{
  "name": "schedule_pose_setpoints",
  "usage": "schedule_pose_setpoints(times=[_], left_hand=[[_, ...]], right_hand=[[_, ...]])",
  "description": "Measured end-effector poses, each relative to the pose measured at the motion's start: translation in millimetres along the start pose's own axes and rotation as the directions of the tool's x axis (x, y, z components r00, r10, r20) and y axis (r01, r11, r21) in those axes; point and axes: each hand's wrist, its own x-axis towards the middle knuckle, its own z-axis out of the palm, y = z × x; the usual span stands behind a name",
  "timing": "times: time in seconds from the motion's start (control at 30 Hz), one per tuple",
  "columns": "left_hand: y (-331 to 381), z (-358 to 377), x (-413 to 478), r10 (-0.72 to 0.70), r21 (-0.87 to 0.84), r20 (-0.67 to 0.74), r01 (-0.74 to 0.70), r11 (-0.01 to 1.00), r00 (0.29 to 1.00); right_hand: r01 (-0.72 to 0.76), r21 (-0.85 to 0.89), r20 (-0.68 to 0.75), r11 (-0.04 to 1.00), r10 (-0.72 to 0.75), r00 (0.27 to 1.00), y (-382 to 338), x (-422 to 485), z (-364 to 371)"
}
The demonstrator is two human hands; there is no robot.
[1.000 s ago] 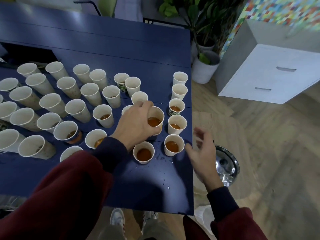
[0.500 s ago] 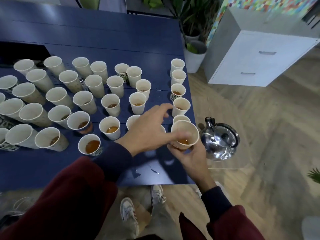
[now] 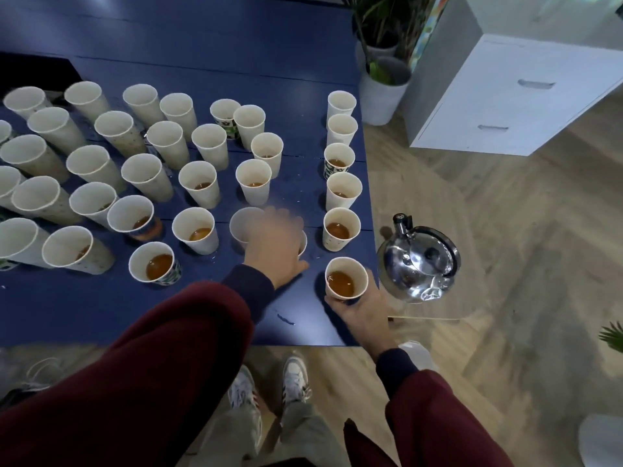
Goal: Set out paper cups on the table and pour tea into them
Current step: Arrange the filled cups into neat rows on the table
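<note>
Several white paper cups stand on the dark blue table [image 3: 202, 45]; the near ones hold brown tea. My right hand [image 3: 362, 310] grips a tea-filled paper cup [image 3: 345, 279] at the table's near right corner, at the front of the right-hand column. My left hand [image 3: 274, 242] is blurred, over two cups in the middle row, covering one cup and lying against an empty-looking cup [image 3: 244, 222]; its grip is unclear. A shiny metal kettle [image 3: 418, 261] sits just beyond the table's right edge.
A white drawer cabinet [image 3: 505, 96] stands at the right back, with potted plants [image 3: 382, 85] beside it. Wooden floor lies right of the table. My shoes [image 3: 269, 389] show below the table's near edge. Small drips wet the tabletop near the front.
My right hand has carried the tea cup from mid-air down to the table's near right corner. My left hand let go of it and moved left over the middle cups.
</note>
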Motion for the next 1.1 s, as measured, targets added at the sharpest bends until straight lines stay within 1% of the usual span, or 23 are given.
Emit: schedule_pose_setpoints(times=[0.07,0.17,0.37,0.5,0.6,0.7,0.8,0.87,0.93,1.03,1.1], left_hand=[[2.4,-0.2,0.5,-0.005,0.070,0.016,0.004,0.998,1.000],[2.5,2.7,1.3,0.000,0.121,0.020,-0.003,0.993,1.000],[2.3,0.7,-0.1,0.045,0.129,0.008,-0.046,0.991,0.999],[2.4,1.8,-3.6,0.083,0.095,0.022,-0.084,0.992,0.996],[1.8,2.4,-4.2,0.130,0.077,0.072,-0.135,0.988,0.989],[2.1,6.0,-4.6,0.178,0.072,0.152,-0.191,0.979,0.972],[2.4,7.9,-4.9,0.184,0.021,0.173,-0.190,0.982,0.968],[2.2,6.8,-6.0,0.185,-0.024,0.167,-0.184,0.983,0.968],[0.6,1.4,-8.9,0.184,-0.081,0.154,-0.173,0.982,0.971],[-6.9,-16.8,-15.8,0.169,-0.191,0.115,-0.145,0.971,0.979],[-15.2,-34.6,-22.0,0.143,-0.262,0.084,-0.117,0.958,0.986]], right_hand=[[-0.003,-0.005,0.030,1.000,0.003,1.000,5.3,3.6,-0.3],[0.003,-0.003,0.048,1.000,-0.003,0.999,7.3,9.0,-2.1],[-0.001,0.011,0.146,1.000,-0.001,0.989,13.1,13.1,-6.6],[0.045,-0.006,0.201,0.999,-0.043,0.979,21.7,12.5,-14.8],[-0.023,0.009,0.200,1.000,0.021,0.980,31.1,9.0,-26.3],[-0.110,0.042,0.153,0.993,0.102,0.983,32.2,2.8,-38.2],[-0.118,0.070,0.097,0.991,0.111,0.989,22.5,-1.5,-47.5],[-0.094,0.085,0.033,0.992,0.092,0.995,9.2,-3.1,-52.6],[-0.033,0.072,-0.047,0.997,0.036,0.998,-11.8,-4.5,-57.1],[0.144,0.029,-0.139,0.989,-0.139,0.980,-51.3,-6.4,-57.4],[0.234,0.027,-0.141,0.972,-0.228,0.963,-75.9,-7.2,-49.3]])
